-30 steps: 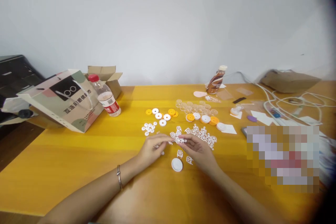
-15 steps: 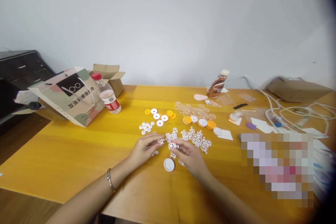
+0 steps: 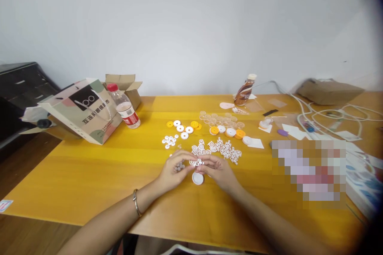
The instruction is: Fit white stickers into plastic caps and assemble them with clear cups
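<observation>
Between my fingertips are small white openwork plastic pieces (image 3: 196,162), drawn so close that I cannot tell whether they are joined. My left hand (image 3: 176,169) pinches their left side, and my right hand (image 3: 215,169) grips the right side. Just below the fingers a round white cap-like disc (image 3: 198,178) lies on the table. Behind my hands spreads a pile of similar white openwork pieces (image 3: 226,151). Small grey round parts (image 3: 179,166) show beside my left palm. Little white discs (image 3: 170,141) lie farther left.
Beyond the pile are white and yellow wheels (image 3: 188,130) and clear plastic rings (image 3: 220,119). A red-capped water bottle (image 3: 127,111), a paper bag (image 3: 89,115) and an open carton (image 3: 131,87) stand left. At the right are a brown drink bottle (image 3: 245,91) and white cables (image 3: 317,115).
My hands have come together, bringing the white pieces that each held apart into contact or nearly so. The camera view has shifted slightly.
</observation>
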The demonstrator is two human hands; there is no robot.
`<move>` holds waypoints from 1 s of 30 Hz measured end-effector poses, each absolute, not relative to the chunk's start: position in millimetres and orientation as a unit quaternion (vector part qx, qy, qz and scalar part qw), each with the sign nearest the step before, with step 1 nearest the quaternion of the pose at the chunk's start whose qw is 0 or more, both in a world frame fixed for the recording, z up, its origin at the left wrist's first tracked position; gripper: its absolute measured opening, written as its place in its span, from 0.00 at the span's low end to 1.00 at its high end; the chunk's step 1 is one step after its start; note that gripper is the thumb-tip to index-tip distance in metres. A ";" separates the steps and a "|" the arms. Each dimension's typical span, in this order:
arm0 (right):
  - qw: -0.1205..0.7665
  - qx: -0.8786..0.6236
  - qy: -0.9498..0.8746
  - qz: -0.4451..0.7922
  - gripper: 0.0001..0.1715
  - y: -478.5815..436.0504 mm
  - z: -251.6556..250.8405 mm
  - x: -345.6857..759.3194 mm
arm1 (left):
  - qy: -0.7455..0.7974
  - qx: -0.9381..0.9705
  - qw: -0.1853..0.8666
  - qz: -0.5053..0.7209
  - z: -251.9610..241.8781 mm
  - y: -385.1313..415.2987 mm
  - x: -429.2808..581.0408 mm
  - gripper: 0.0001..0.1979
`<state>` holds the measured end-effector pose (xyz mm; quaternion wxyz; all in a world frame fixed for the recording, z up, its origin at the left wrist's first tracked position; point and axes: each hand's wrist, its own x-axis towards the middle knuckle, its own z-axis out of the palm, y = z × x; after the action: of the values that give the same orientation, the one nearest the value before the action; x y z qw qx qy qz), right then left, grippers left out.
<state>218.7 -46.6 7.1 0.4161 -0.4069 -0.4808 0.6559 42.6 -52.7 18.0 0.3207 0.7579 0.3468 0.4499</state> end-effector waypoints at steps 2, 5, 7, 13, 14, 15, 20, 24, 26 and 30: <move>0.415 -0.397 -0.489 0.657 0.17 -49.8 7.6 217.1 | 0.347 0.760 0.321 0.446 17.0 -54.9 44.6 0.08; 0.413 -0.385 -0.501 0.656 0.15 -53.1 8.0 215.8 | 0.352 0.770 0.297 0.441 14.6 -55.8 46.5 0.07; 0.414 -0.382 -0.508 0.652 0.15 -53.9 8.1 215.9 | 0.352 0.779 0.278 0.439 13.0 -55.1 46.9 0.08; 0.414 -0.381 -0.517 0.645 0.15 -53.2 8.0 218.4 | 0.343 0.796 0.241 0.436 10.3 -51.1 45.2 0.10; 0.415 -0.377 -0.517 0.647 0.15 -52.9 7.9 218.7 | 0.342 0.799 0.234 0.436 9.9 -50.5 44.7 0.10; 0.415 -0.373 -0.517 0.649 0.15 -52.6 7.7 218.9 | 0.341 0.802 0.225 0.436 9.5 -49.9 44.2 0.10; 0.426 -0.360 -0.509 0.656 0.14 -50.4 5.0 218.4 | 0.336 0.822 0.177 0.424 5.9 -47.0 41.8 0.10; 0.438 -0.374 -0.492 0.653 0.14 -50.4 5.3 217.4 | 0.339 0.831 0.170 0.407 4.1 -45.7 41.5 0.11; 0.443 -0.377 -0.492 0.648 0.14 -51.0 6.7 217.2 | 0.338 0.825 0.181 0.415 5.0 -46.2 42.2 0.11; 0.443 -0.384 -0.505 0.633 0.15 -51.6 8.1 217.1 | 0.363 0.787 0.247 0.432 8.2 -48.6 44.5 0.13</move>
<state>217.1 -51.6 8.1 0.4431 -0.3843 -0.5052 0.6331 44.5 -48.6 8.2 0.2465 0.7875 0.3635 0.4324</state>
